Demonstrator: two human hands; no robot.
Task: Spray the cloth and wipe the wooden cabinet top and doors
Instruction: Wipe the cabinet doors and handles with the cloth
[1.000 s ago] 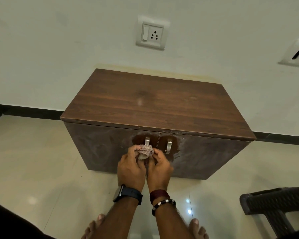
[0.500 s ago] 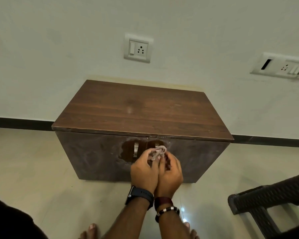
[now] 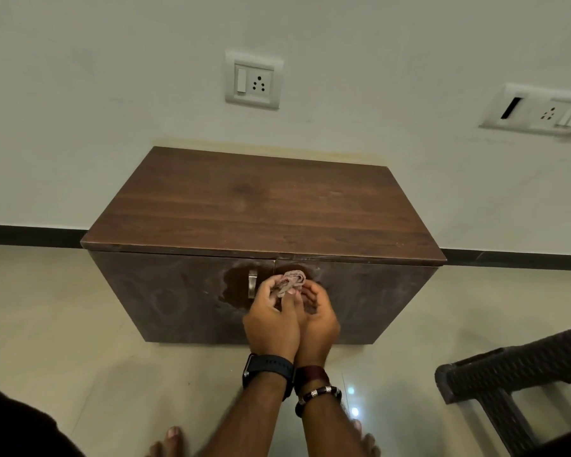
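A pale wall fills the upper frame, carrying a switch-and-socket plate at upper centre and a second plate at the upper right edge. A black skirting strip runs along the wall base above a glossy tiled floor.

The wooden cabinet stands against the wall at frame centre, its long axis running left to right and its two doors facing the camera. A darker damp patch surrounds the metal handle on the left door.

The cloth is bunched into a small wad at the door seam, just right of that handle. The left hand pinches it with curled fingers. The right hand is cupped beside it, fingers curled at the wad; its hold on the fabric cannot be confirmed. Both forearms rise from lower centre, wrists touching, knuckles toward the camera.

A dark woven chair occupies the lower right.
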